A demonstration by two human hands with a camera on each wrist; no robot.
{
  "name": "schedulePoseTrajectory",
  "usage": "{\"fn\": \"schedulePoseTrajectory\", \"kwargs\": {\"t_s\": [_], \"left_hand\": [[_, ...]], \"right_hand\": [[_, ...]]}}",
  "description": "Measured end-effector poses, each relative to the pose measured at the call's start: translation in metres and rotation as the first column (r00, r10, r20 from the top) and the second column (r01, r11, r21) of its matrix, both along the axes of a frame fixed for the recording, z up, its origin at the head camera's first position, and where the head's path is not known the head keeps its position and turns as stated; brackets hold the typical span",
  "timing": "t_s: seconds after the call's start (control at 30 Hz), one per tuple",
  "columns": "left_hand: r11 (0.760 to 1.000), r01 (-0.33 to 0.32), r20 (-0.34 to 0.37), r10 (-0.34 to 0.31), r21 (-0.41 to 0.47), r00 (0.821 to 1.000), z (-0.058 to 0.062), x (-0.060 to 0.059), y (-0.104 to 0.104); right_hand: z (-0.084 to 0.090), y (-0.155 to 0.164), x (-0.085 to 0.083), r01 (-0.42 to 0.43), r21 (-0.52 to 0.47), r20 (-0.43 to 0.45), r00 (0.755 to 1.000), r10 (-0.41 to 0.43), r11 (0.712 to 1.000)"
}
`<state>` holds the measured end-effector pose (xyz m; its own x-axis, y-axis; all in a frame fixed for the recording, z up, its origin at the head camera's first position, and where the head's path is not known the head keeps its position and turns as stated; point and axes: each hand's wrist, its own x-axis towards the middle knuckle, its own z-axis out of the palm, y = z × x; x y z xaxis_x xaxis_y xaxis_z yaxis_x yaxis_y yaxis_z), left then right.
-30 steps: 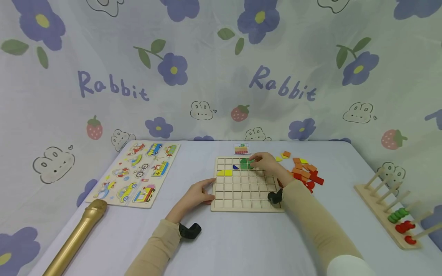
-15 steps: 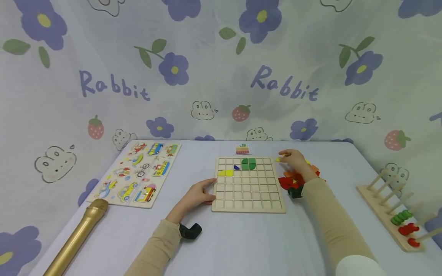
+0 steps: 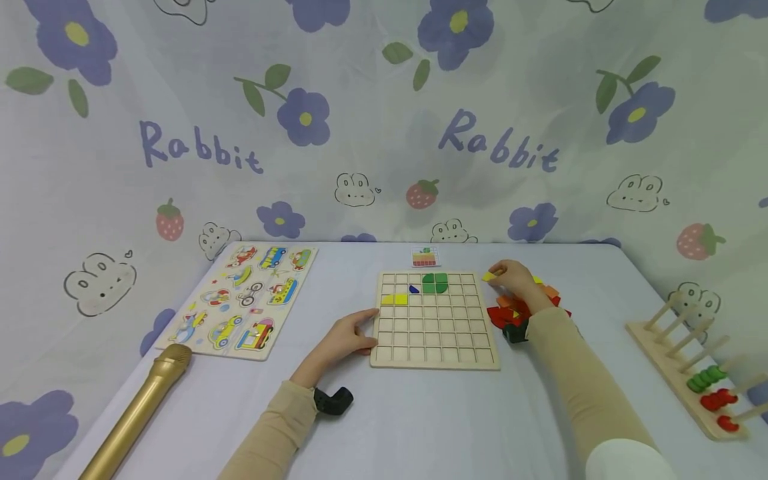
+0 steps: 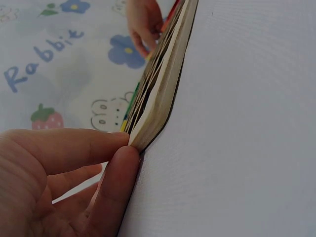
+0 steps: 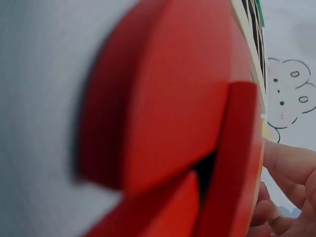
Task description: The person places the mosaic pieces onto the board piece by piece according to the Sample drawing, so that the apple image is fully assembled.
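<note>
A wooden grid board (image 3: 432,337) lies mid-table. Two yellow square pieces (image 3: 395,299), a small dark blue piece (image 3: 414,289) and a group of green pieces (image 3: 435,283) are on it. My left hand (image 3: 347,335) rests against the board's left edge, index finger and thumb apart along it; the left wrist view shows these fingertips (image 4: 129,153) right at the board's corner. Beyond the board's upper right corner, my right hand (image 3: 513,279) pinches a small yellow piece (image 3: 489,276) at its fingertips. Part of this piece is hidden by the fingers.
Red and orange pieces (image 3: 503,315) lie piled under the right wrist. A pattern card (image 3: 425,257) lies behind the board. To the left are a vehicle picture puzzle (image 3: 249,300) and a gold microphone (image 3: 144,407); a peg stand with beads (image 3: 684,380) is at right.
My right hand has left the green pieces on the board and moved right to the yellow piece, which its fingers now hold. The left hand stays at the board's edge.
</note>
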<state>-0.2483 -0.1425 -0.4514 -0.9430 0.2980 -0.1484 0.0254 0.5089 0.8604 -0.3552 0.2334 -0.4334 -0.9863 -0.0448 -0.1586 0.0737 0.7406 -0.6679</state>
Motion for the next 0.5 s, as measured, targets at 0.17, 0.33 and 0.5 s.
{"fn": "schedulePoseTrajectory", "kwargs": {"t_s": [0.17, 0.33, 0.5], "left_hand": [[1.000, -0.001, -0.006, 0.001, 0.000, 1.000, 0.000, 0.000, 0.000], [1.000, 0.005, -0.009, -0.005, -0.007, 1.000, 0.000, 0.000, 0.000], [1.000, 0.009, -0.012, -0.009, 0.003, 1.000, -0.001, -0.001, -0.001]], "right_hand": [[-0.001, 0.000, 0.001, 0.041, -0.072, -0.007, 0.999, -0.041, 0.997], [-0.002, 0.000, 0.001, 0.051, -0.175, 0.008, 0.999, -0.051, 0.983], [0.015, -0.011, 0.006, 0.080, -0.452, 0.128, 0.991, -0.024, 0.888]]}}
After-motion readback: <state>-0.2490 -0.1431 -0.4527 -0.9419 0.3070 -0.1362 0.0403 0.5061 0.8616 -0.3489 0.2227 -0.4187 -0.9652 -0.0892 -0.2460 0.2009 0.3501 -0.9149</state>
